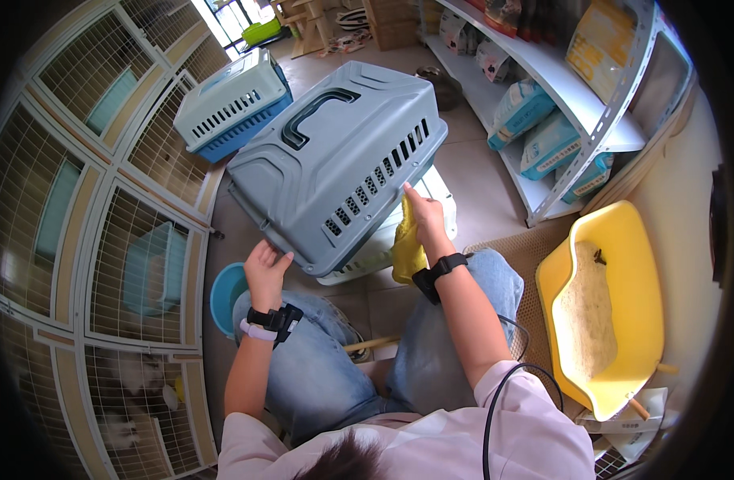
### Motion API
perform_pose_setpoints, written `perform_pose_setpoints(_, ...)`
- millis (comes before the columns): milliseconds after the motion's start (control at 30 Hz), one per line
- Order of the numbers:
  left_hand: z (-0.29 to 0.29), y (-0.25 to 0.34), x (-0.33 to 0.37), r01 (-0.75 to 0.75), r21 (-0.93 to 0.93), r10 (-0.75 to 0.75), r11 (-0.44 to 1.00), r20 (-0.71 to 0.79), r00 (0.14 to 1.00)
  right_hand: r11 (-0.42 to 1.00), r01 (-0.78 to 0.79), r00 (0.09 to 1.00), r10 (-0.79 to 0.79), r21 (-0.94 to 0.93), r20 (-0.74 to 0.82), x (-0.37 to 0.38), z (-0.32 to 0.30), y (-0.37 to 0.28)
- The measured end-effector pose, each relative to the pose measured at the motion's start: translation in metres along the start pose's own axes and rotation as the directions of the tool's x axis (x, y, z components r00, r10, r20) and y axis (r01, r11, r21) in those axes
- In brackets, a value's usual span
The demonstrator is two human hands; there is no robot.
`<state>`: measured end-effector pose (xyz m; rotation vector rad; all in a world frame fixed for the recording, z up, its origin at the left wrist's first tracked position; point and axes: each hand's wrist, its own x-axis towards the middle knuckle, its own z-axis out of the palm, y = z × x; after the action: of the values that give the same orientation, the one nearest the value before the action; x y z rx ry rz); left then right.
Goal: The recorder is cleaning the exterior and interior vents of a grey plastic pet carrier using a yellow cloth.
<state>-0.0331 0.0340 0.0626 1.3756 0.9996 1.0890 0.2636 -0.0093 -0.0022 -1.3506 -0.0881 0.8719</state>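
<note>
A grey pet carrier (347,152) with slotted vents and a dark handle on top is tilted in front of me. My left hand (264,274) grips its near left corner, the thumb on top. In my right hand (425,218) a yellow cloth (408,250) hangs down, while the fingertips touch the carrier's near right side. Part of a pale, whitish plastic piece (440,196) shows below the carrier; the rest of it is hidden. Another carrier, with a pale top and blue base (237,104), stands behind on the left.
Wire-fronted cages (143,264) line the left side, with cats in a lower one. A blue bucket (227,300) stands by my left knee. To my right is a yellow litter tray (555,344). Metal shelves (575,76) with bagged goods stand at the far right.
</note>
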Motion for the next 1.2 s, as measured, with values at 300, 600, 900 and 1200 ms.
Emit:
perform_pose_setpoints(300,0.001,0.022,-0.009,-0.108,0.144,0.114,0.984,-0.039,0.993,0.998,-0.065,0.983,0.060,0.024,0.174,0.002,0.013,0.010)
perform_pose_setpoints(600,0.000,0.018,0.000,-0.123,0.315,0.151,0.941,-0.065,0.986,0.994,0.042,0.962,-0.012,-0.103,0.273,0.007,0.004,0.008)
perform_pose_setpoints(900,-0.023,0.014,0.016,-0.097,0.325,0.118,0.941,-0.047,0.992,0.971,0.179,0.954,-0.132,-0.161,0.268,-0.007,0.007,0.023)
perform_pose_setpoints(1200,-0.047,-0.001,0.047,-0.127,0.428,0.202,0.895,-0.134,0.970,0.965,0.146,0.947,-0.072,-0.220,0.314,-0.039,0.012,0.025)
